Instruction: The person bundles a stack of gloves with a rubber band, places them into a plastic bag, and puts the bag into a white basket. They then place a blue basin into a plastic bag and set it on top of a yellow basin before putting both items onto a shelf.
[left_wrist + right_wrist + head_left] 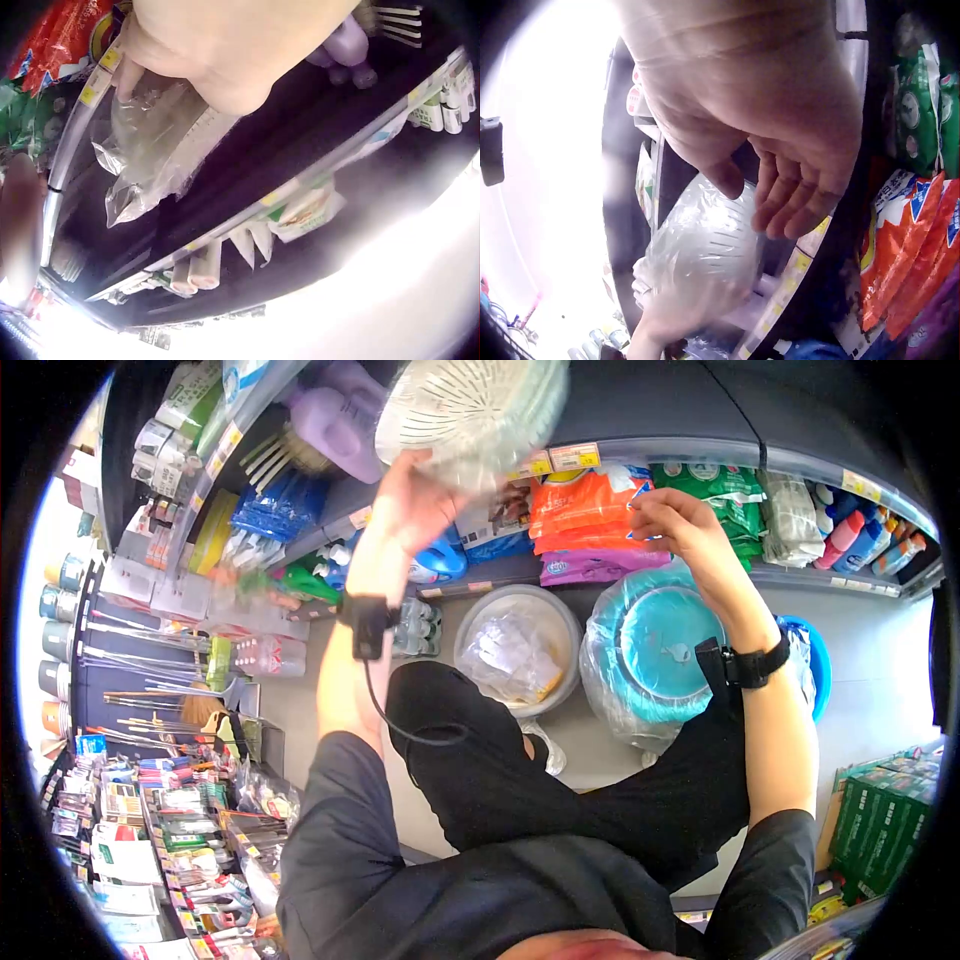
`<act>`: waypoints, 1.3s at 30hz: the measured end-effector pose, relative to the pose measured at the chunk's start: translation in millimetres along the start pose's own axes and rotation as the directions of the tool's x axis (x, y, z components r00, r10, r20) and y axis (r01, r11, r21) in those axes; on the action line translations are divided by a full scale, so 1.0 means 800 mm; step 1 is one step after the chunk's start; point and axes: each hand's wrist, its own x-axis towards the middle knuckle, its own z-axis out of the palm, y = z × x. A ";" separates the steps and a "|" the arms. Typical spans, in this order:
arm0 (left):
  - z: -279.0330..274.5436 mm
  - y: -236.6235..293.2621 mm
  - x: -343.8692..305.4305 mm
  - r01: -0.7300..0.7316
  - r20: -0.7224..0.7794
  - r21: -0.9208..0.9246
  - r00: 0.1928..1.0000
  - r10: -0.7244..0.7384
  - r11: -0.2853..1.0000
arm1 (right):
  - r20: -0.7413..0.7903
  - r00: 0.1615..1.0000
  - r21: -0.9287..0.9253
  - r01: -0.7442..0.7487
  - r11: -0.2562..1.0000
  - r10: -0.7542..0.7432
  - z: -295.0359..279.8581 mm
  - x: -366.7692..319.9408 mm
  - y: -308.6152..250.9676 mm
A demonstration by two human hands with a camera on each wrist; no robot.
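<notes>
A white slotted plastic colander (450, 405), wrapped in clear plastic, is in my left hand (412, 510) over the dark upper shelf (640, 410). The left fingers grip it at its near edge. Crinkled clear wrap (161, 150) hangs past that hand in the left wrist view, where most of the colander is hidden. My right hand (690, 535) hovers by the shelf front with loosely bent fingers and holds nothing. From the right wrist view, the wrapped colander (709, 232) appears beyond the right fingertips, with the left hand (686, 311) on its lower side.
Purple jugs (340, 420) stand on the shelf left of the colander. Orange bags (590, 510) and green bags (715, 495) fill the lower shelf. On the floor are a pale tub (470, 610) and a wrapped turquoise basin (625, 680), close to the knees.
</notes>
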 end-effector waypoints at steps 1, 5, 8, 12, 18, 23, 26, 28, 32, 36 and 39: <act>0.003 0.013 0.011 0.036 -0.043 -0.056 0.998 -0.038 0.998 | -0.013 1.000 0.002 0.007 1.000 -0.007 0.000 -0.003 0.000; -0.001 0.044 0.065 0.072 -0.174 -0.206 0.979 -0.109 0.976 | -0.013 1.000 -0.031 0.014 0.999 -0.015 -0.012 -0.010 0.002; -0.032 0.051 0.101 0.045 -0.278 -0.227 0.954 -0.109 0.973 | -0.028 0.999 -0.037 0.025 0.999 -0.026 -0.021 -0.020 -0.002; -0.067 0.049 0.132 -0.022 -0.388 -0.230 0.919 -0.071 0.973 | -0.046 0.998 -0.024 0.046 0.999 -0.047 -0.037 -0.027 -0.001; -0.012 0.025 0.124 -0.154 -0.506 -0.144 0.860 0.061 0.978 | -0.063 0.997 -0.038 0.035 0.999 -0.038 -0.038 -0.035 -0.008; -0.045 0.021 0.138 -0.211 -0.449 -0.124 0.883 0.135 0.970 | -0.057 0.998 -0.066 0.030 0.997 -0.034 -0.034 -0.035 -0.009; -0.040 0.018 0.134 -0.194 -0.461 -0.244 0.885 0.063 0.950 | -0.038 0.999 -0.046 0.030 0.998 -0.032 -0.036 -0.035 -0.004; -0.031 0.006 0.105 -0.284 -0.366 -0.142 0.905 0.216 0.948 | 0.025 0.999 -0.096 0.030 0.995 -0.028 -0.060 -0.023 0.018; -0.013 -0.085 0.049 -0.298 -0.401 0.294 0.824 0.401 0.908 | -0.006 1.000 -0.271 0.022 0.962 -0.024 -0.095 -0.023 0.025; 0.035 -0.216 0.005 0.096 -0.036 0.853 0.992 -0.124 0.513 | -0.118 0.925 -0.738 -0.325 0.591 0.362 -0.133 -0.011 0.023; -0.028 -0.320 0.013 0.076 0.087 0.926 0.911 -0.402 0.371 | -0.168 0.950 -0.973 -0.203 0.113 0.263 -0.162 -0.020 0.096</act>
